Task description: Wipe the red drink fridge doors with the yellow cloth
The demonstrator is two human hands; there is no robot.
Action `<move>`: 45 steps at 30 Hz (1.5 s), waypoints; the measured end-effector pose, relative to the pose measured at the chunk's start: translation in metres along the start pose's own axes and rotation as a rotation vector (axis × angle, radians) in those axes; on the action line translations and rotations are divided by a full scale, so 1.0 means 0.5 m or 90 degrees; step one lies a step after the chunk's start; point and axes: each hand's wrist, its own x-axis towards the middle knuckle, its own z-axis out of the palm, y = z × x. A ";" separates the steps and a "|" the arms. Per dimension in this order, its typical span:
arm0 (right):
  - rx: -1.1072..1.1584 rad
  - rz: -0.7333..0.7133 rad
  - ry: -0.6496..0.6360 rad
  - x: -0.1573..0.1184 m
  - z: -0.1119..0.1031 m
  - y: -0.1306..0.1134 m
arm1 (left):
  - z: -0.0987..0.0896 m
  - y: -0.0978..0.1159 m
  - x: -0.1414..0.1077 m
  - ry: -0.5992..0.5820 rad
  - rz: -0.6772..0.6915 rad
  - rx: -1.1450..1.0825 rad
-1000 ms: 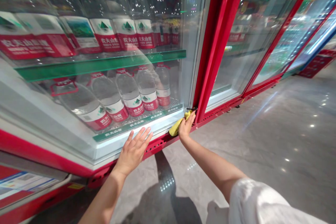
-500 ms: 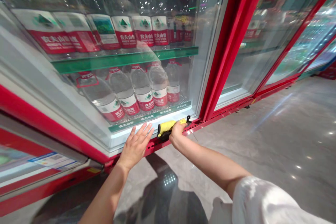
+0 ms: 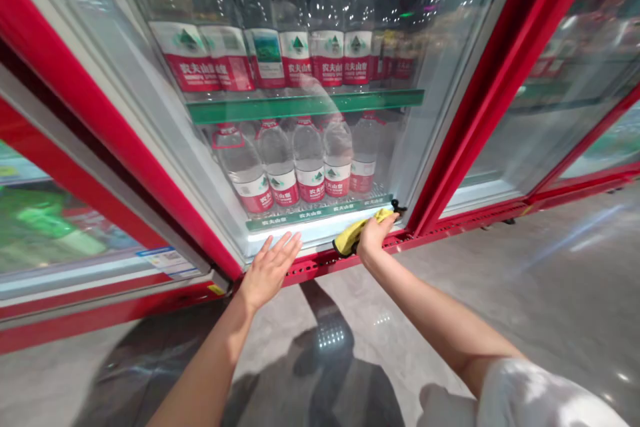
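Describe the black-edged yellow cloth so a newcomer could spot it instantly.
Find the red-framed glass door fronting clear plastic bottles. Near its lower right corner, the bare right hand holds the cloth. Its yellow fabric stands out against the red, perforated metal rail.

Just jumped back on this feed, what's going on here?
A person's right hand holds a yellow cloth with black edging at the lower right of a glass-fronted cooler's pale bottom frame. The left hand is open, fingers extended, at the left part of that frame; whether it presses there is unclear. Behind the glass, red-labelled water bottles stand above and below a green shelf edge.
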 end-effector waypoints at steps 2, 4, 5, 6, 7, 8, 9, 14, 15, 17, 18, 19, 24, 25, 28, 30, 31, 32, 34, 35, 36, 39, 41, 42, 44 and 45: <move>-0.026 0.038 0.070 -0.016 0.005 -0.035 | -0.003 -0.004 -0.020 -0.023 -0.009 0.014; -0.064 0.037 0.084 -0.037 0.008 -0.074 | -0.007 -0.009 -0.042 -0.042 -0.020 0.022; -0.087 0.006 0.059 -0.048 0.006 -0.090 | -0.009 -0.011 -0.051 -0.049 -0.026 0.024; -0.106 -0.042 0.015 -0.058 0.004 -0.103 | -0.011 -0.013 -0.061 -0.055 -0.031 0.025; -0.119 -0.099 -0.040 -0.067 0.000 -0.110 | -0.013 -0.014 -0.069 -0.059 -0.036 0.025; -0.128 -0.158 -0.100 -0.075 -0.005 -0.112 | -0.014 -0.015 -0.075 -0.062 -0.041 0.026; -0.133 -0.218 -0.166 -0.082 -0.011 -0.108 | -0.014 -0.015 -0.081 -0.065 -0.045 0.027; -0.083 -0.471 -0.542 -0.099 -0.046 -0.035 | -0.013 -0.015 -0.103 -0.091 -0.062 0.031; -0.069 -0.498 -0.584 -0.099 -0.051 -0.020 | -0.013 -0.015 -0.108 -0.095 -0.068 0.034; -0.044 -0.530 -0.621 -0.100 -0.053 -0.002 | -0.015 -0.016 -0.119 -0.099 -0.083 0.043; -0.031 -0.539 -0.628 -0.100 -0.048 -0.002 | -0.017 -0.017 -0.125 -0.101 -0.091 0.049; -0.017 -0.544 -0.630 -0.102 -0.040 -0.008 | -0.020 -0.018 -0.131 -0.104 -0.099 0.056; 0.082 -0.571 -0.619 -0.129 0.036 -0.100 | -0.031 -0.022 -0.149 -0.122 -0.135 0.065; 0.100 -0.571 -0.618 -0.133 0.047 -0.115 | -0.032 -0.022 -0.152 -0.124 -0.141 0.061; 0.131 -0.546 -0.651 -0.128 0.049 -0.116 | -0.034 -0.023 -0.164 -0.134 -0.161 0.048; 0.131 -0.522 -0.691 -0.113 0.028 -0.086 | -0.037 -0.026 -0.176 -0.139 -0.181 0.043; 0.128 -0.514 -0.704 -0.104 0.016 -0.069 | -0.040 -0.028 -0.183 -0.140 -0.190 0.042; 0.128 -0.511 -0.711 -0.097 0.007 -0.055 | -0.043 -0.031 -0.189 -0.138 -0.198 0.042; 0.140 -0.515 -0.710 -0.093 0.003 -0.045 | -0.052 -0.037 -0.200 -0.130 -0.215 0.045; 0.148 -0.522 -0.707 -0.097 0.010 -0.051 | -0.056 -0.040 -0.205 -0.126 -0.222 0.049; 0.156 -0.531 -0.703 -0.104 0.022 -0.065 | -0.061 -0.043 -0.208 -0.121 -0.228 0.054; 0.166 -0.555 -0.699 -0.141 0.079 -0.135 | -0.074 -0.047 -0.214 -0.111 -0.234 0.062; 0.133 -0.575 -0.718 -0.164 0.116 -0.184 | -0.081 -0.048 -0.217 -0.106 -0.233 0.064; 0.109 -0.586 -0.731 -0.173 0.131 -0.203 | -0.084 -0.049 -0.219 -0.104 -0.234 0.065; 0.076 -0.610 -0.749 -0.186 0.152 -0.225 | -0.089 -0.049 -0.222 -0.099 -0.238 0.070; 0.083 -0.618 -0.744 -0.189 0.158 -0.228 | -0.092 -0.049 -0.223 -0.097 -0.241 0.071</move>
